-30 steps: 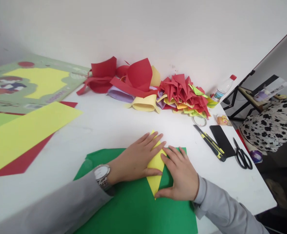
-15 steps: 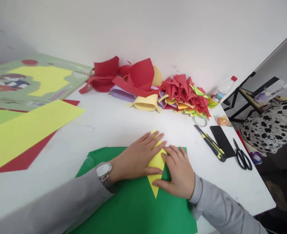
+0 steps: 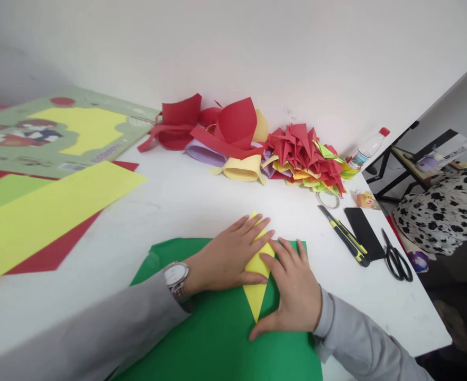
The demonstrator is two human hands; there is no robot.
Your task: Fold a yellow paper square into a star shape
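A folded yellow paper (image 3: 256, 283), pointed toward me, lies on a green sheet (image 3: 221, 338) on the white table (image 3: 185, 203). My left hand (image 3: 227, 259) rests flat on the paper's left half, fingers stretched out, a silver watch on the wrist. My right hand (image 3: 294, 293) lies flat on the green sheet against the paper's right edge, fingers out and thumb near the paper's tip. Neither hand grips anything.
Large yellow, red and green sheets (image 3: 54, 209) lie at left beside a printed pad (image 3: 70, 132). A heap of folded coloured papers (image 3: 257, 145) lines the wall. A tape roll (image 3: 328, 199), utility knife (image 3: 344, 235), black phone (image 3: 364, 233), scissors (image 3: 396, 259) and bottle (image 3: 368, 148) lie right.
My right thumb has slid back down along the yellow paper's right edge toward its tip, after moving up. My left hand stays put. The view shifted slightly.
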